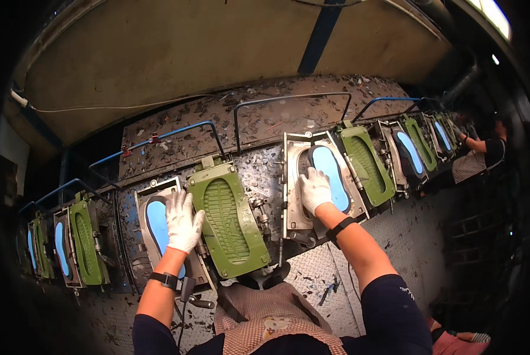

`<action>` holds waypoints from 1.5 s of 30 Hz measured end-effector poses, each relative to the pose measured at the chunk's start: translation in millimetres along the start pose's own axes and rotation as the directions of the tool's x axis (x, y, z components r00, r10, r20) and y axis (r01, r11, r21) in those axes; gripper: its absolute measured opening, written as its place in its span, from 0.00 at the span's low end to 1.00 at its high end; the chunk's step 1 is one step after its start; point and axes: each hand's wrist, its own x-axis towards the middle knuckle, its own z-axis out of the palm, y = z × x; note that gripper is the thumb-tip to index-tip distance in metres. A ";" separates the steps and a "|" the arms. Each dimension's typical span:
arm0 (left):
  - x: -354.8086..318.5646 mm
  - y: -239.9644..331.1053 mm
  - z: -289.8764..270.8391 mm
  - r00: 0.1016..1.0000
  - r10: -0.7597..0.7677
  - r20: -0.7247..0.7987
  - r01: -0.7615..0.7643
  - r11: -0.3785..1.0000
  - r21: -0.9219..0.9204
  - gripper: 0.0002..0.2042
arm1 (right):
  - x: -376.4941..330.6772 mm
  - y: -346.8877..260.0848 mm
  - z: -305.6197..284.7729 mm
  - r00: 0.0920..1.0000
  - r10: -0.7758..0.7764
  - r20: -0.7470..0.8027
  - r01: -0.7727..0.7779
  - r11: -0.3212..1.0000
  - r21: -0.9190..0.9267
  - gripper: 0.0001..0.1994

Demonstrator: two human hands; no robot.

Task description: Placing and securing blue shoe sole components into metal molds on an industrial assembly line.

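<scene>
My left hand (185, 223), in a white glove, lies with its fingers stretched out over the right side of a metal shoe-sole mould (164, 190). In that mould sits a dark-edged sole with a blue face (157, 219), partly covered by my hand and forearm. My right hand (316, 189), gloved too, rests with fingers extended on the left edge of another blue-faced sole (330, 171). This one lies in a second metal mould (296, 220), tilted a little at its toe. Between my hands is a green mould lid (228, 220), swung open with its tread pattern showing.
Another green lid (366, 164) stands open right of the second mould. More moulds with blue soles (409, 152) continue along the bench on both sides. Blue bar handles (158, 139) rise behind. Dark scraps litter the bench (265, 109). A co-worker (484, 151) is at the far right.
</scene>
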 end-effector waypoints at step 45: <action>33.5 420.5 183.2 0.975 -0.190 -0.112 0.076 0.768 -0.636 0.10 | -58.6 201.2 37.3 0.967 -0.253 -0.031 0.165 0.529 0.833 0.08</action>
